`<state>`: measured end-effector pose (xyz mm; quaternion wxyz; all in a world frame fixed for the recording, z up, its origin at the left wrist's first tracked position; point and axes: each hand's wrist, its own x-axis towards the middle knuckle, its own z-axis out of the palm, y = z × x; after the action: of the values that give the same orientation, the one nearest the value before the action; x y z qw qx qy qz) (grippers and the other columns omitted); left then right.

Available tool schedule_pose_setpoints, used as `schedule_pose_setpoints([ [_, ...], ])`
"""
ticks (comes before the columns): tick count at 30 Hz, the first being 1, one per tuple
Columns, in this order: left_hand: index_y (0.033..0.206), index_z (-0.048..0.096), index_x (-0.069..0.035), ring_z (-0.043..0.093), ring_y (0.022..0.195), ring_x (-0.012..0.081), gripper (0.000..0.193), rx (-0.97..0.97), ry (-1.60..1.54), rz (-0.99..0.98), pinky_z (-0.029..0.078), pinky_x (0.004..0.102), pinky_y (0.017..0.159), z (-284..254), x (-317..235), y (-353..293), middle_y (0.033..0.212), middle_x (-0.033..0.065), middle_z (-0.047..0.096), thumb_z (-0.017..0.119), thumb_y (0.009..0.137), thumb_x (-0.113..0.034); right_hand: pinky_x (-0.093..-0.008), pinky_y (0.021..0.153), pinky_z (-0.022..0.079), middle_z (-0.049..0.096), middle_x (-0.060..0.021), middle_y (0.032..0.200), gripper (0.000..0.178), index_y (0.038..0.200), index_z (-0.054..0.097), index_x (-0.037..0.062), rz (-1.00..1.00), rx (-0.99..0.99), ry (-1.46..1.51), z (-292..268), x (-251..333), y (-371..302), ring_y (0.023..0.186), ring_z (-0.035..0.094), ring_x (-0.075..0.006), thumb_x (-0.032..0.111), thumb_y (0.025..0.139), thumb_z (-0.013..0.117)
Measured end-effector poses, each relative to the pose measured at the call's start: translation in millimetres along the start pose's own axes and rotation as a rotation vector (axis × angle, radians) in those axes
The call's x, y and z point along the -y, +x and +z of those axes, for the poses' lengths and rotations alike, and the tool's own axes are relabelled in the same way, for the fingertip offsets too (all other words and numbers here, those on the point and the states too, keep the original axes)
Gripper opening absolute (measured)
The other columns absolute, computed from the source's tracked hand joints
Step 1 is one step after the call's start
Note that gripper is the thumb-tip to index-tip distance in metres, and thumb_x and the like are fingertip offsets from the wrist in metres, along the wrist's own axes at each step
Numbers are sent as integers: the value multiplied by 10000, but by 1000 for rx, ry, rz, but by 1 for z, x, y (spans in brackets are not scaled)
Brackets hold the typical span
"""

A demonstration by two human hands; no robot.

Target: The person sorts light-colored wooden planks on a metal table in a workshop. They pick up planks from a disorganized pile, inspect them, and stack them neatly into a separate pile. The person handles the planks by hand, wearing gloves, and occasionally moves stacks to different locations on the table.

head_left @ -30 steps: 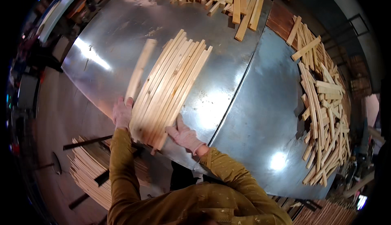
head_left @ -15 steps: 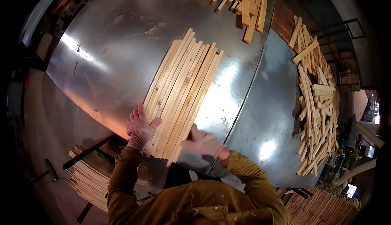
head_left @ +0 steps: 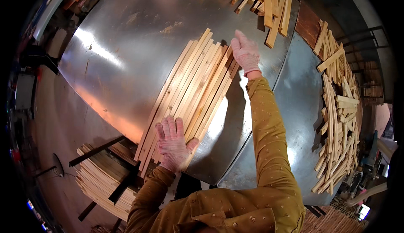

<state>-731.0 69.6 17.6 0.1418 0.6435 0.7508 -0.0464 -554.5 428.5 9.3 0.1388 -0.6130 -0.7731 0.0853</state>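
Note:
A row of long, pale wooden strips (head_left: 190, 87) lies side by side on the sheet-metal table (head_left: 126, 60), slanting from near left to far right. Their ends are uneven. My left hand (head_left: 172, 142), in a pinkish knit glove, rests flat across the near part of the row, fingers stretched out and thumb apart. At the row's far right corner is my right hand (head_left: 246, 54), gloved alike, its fingers extended beside the strip ends. I see nothing held in it; whether it touches the outermost strip I cannot tell.
Loose wooden strips (head_left: 273, 14) are heaped at the table's far edge. Another jumbled heap (head_left: 336, 123) runs along the right side. A seam crosses the metal top right of the row. Below the table's left edge sits a stack of longer boards (head_left: 99, 182) among dark bars.
My right hand has gone from the row's near right side to its far right corner. My left hand has moved from the left edge onto the strips. The row's near ends sit farther left.

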Motion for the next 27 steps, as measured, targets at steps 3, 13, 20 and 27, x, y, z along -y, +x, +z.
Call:
schedule_pose_setpoints([
  [3,1385,507,35,377,1401,408,692,-242,-121,104,202,579,1213,6,1,1,1453,253,449,661,884,-417,-396,1095,432,668,-130,1306,524,1476,497,96,-157,-186,705,-43,-5,-9,1253,603,-283,355,1022,537],
  [13,1325,574,5,603,970,145,399,-124,-1552,85,497,307,906,-63,49,-108,1053,61,655,649,956,-126,-492,1079,405,573,-281,1370,744,1507,408,47,269,472,489,-5,47,-249,1222,564,-475,570,980,448],
  [20,1453,490,-55,594,954,149,516,-1034,-1352,-593,513,295,851,-63,78,-316,1102,34,642,645,963,-96,-430,885,509,700,-149,1144,536,1285,604,50,76,351,804,44,71,-231,1030,666,-310,489,987,527],
  [27,1466,468,-33,642,1138,287,518,-884,-426,-1704,517,368,954,32,245,-507,1278,173,649,590,992,-200,-262,698,473,619,-47,933,563,1454,439,-12,380,449,1116,-9,22,-294,771,538,-126,284,1003,601],
])
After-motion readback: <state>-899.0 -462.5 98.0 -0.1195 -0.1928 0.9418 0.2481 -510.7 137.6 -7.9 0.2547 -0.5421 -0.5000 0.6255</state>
